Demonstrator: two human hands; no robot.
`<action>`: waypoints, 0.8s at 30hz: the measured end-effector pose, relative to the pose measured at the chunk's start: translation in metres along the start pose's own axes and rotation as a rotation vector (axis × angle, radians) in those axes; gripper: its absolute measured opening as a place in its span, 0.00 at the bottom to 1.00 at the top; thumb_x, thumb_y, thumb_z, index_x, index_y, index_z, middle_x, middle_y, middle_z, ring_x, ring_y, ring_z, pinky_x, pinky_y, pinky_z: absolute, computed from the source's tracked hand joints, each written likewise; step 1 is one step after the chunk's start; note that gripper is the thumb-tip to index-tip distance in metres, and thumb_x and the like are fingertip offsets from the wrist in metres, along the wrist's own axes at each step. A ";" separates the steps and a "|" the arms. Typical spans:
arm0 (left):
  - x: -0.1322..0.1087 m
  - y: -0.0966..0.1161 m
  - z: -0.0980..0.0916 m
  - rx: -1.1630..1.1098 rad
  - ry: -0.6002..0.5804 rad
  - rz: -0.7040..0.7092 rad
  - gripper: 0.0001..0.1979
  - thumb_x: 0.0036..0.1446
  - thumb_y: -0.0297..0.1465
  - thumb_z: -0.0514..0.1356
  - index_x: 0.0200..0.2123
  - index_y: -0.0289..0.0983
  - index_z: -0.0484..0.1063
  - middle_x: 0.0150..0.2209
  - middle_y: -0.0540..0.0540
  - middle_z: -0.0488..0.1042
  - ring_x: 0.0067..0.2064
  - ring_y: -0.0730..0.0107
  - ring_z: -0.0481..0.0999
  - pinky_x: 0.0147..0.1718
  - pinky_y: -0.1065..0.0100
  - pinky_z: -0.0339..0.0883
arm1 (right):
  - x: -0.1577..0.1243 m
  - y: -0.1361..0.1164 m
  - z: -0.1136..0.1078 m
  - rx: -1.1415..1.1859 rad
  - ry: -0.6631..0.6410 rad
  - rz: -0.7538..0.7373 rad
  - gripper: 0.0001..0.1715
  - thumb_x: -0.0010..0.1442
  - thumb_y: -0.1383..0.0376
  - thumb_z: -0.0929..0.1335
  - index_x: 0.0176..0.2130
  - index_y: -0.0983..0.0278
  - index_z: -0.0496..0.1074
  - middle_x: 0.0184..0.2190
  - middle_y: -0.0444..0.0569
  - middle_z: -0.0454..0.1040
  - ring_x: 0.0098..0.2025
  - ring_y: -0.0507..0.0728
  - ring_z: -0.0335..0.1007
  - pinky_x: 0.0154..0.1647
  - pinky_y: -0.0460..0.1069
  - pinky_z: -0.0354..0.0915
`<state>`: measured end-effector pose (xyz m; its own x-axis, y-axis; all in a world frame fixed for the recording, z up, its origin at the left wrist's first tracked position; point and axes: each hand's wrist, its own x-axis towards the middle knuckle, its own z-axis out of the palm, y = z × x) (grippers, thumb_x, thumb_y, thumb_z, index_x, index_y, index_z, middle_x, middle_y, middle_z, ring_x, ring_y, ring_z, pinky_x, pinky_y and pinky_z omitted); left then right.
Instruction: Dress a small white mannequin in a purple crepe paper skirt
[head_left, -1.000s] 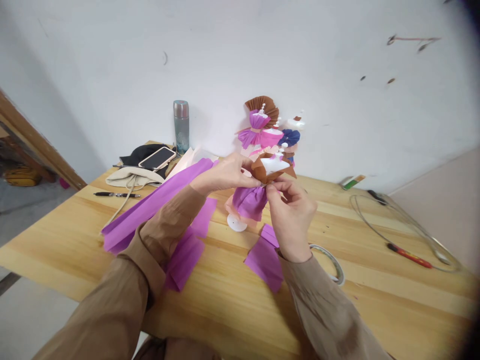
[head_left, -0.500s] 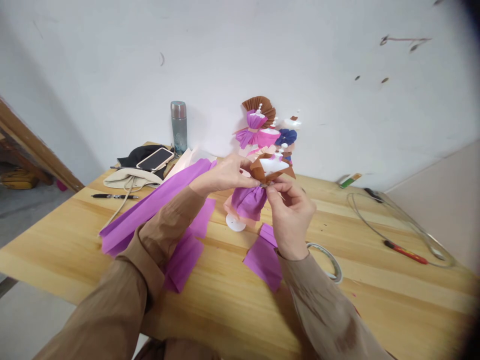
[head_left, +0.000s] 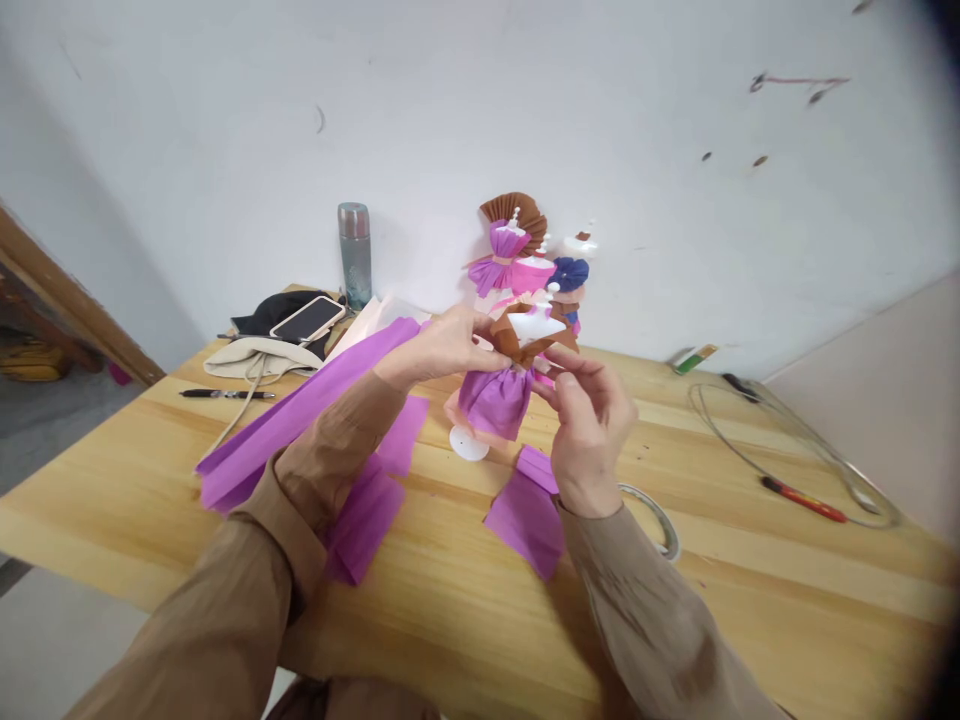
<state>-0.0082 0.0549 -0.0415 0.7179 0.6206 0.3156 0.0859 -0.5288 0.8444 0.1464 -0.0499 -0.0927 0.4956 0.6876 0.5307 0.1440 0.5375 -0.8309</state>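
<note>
We dress the paper doll (head_left: pixel 495 400): our left hand (head_left: pixel 442 348) pinches its waist; our right hand (head_left: pixel 592 425), fingers pressed together, must wrap gently.

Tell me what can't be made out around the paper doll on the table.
Head view only.
- Waist of the doll: covered by the left hand and right hand; what the right hand pinches is too small.
- Tape roll: partly behind the right sleeve.
- Dolls at the back: small, overlapping.
</note>
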 end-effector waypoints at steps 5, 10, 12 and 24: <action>0.000 0.003 0.001 -0.011 0.011 -0.005 0.11 0.48 0.33 0.65 0.34 0.32 0.79 0.31 0.46 0.79 0.36 0.69 0.77 0.37 0.69 0.68 | 0.002 0.002 -0.001 -0.083 -0.001 0.027 0.16 0.52 0.61 0.74 0.41 0.63 0.75 0.43 0.54 0.80 0.44 0.60 0.77 0.46 0.59 0.73; 0.000 0.001 0.001 -0.075 -0.026 0.002 0.11 0.48 0.32 0.65 0.34 0.32 0.78 0.31 0.47 0.79 0.37 0.68 0.78 0.39 0.68 0.70 | 0.009 0.004 -0.002 -0.126 0.005 0.127 0.22 0.51 0.57 0.75 0.44 0.64 0.76 0.43 0.53 0.80 0.40 0.58 0.76 0.41 0.57 0.74; 0.001 0.000 0.001 -0.081 -0.032 0.010 0.10 0.48 0.32 0.65 0.34 0.32 0.78 0.31 0.47 0.79 0.38 0.68 0.78 0.40 0.68 0.70 | 0.012 0.004 -0.003 -0.127 -0.011 0.177 0.20 0.51 0.56 0.74 0.41 0.64 0.77 0.37 0.50 0.79 0.33 0.55 0.74 0.34 0.54 0.73; 0.002 0.002 0.008 -0.164 0.012 -0.019 0.06 0.47 0.27 0.59 0.31 0.33 0.73 0.29 0.52 0.72 0.34 0.75 0.72 0.38 0.71 0.64 | 0.009 -0.010 -0.001 -0.196 -0.011 0.098 0.09 0.50 0.60 0.73 0.27 0.64 0.74 0.22 0.43 0.72 0.24 0.50 0.65 0.26 0.48 0.64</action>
<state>-0.0012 0.0504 -0.0425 0.7091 0.6368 0.3028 -0.0153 -0.4154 0.9095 0.1501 -0.0493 -0.0795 0.5057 0.7379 0.4468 0.2599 0.3636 -0.8946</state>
